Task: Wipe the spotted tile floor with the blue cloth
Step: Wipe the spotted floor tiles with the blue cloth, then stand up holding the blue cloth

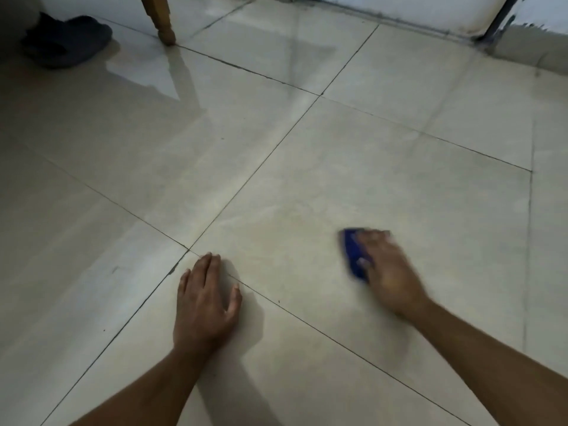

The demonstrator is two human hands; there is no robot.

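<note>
Two bare forearms enter from the near edge of the view. Left hand lies flat on the tile floor, fingers straight and close together, thumb spread toward the right, holding nothing. It sits just beside a grout crossing; one dark grout line runs from under its fingertips off toward the right forearm.

Right hand, well apart from the left and slightly farther out, is motion-blurred. It presses down on the blue cloth, which is bunched under the palm and fingers; only a strip of blue shows on the side facing the left hand. Whether the fingers curl round the cloth or lie flat on it, cannot tell through the blur. Cloth is in contact with the floor, inside one large pale tile, away from that tile's grout edges.

Between the hands: bare tile. Beyond the right hand: bare tile up to the next grout lines.

Far beyond the left hand: a wooden furniture leg standing on the floor, and left of it a dark slipper. Glossy reflections on the tile there.

Far beyond the right hand: the floor ends at a white wall base with a dark, grimy joint.
</note>
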